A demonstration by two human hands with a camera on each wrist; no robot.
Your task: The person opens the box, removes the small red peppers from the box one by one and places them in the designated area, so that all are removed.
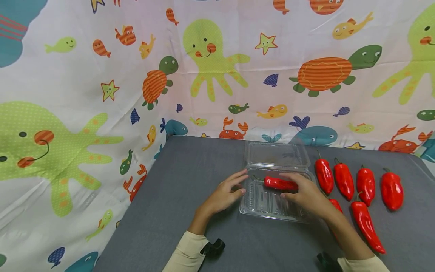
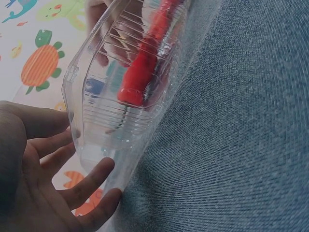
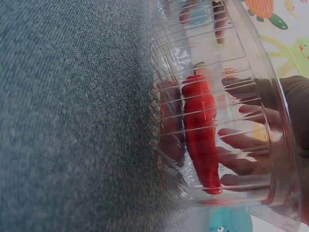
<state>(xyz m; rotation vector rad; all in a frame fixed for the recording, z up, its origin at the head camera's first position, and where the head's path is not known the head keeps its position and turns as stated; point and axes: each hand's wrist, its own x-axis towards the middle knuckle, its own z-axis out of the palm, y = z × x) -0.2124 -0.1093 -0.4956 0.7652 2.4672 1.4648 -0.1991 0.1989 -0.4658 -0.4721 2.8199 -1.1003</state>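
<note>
A clear plastic clamshell box [image 1: 261,209] lies on the grey table, its lid [image 1: 275,153] folded back toward the wall. One red chili pepper [image 1: 276,183] lies crosswise inside, stem pointing left. My left hand [image 1: 220,194] is at the box's left edge; in the left wrist view its spread fingers [image 2: 89,186] touch or nearly touch the clear side. Over the box's right half is my right hand [image 1: 304,192], fingers loosely spread around the pepper's right end. Through the clear wall in the right wrist view, those fingers [image 3: 246,140] appear beside the pepper, not closed round it.
Several more red peppers lie to the right of the box, among them an upright-pointing one [image 1: 324,175], a broad one [image 1: 392,190] and a long one [image 1: 367,226]. My right forearm partly covers another pepper [image 1: 335,205]. A printed sea-animal curtain [image 1: 238,49] borders the table [image 1: 163,211].
</note>
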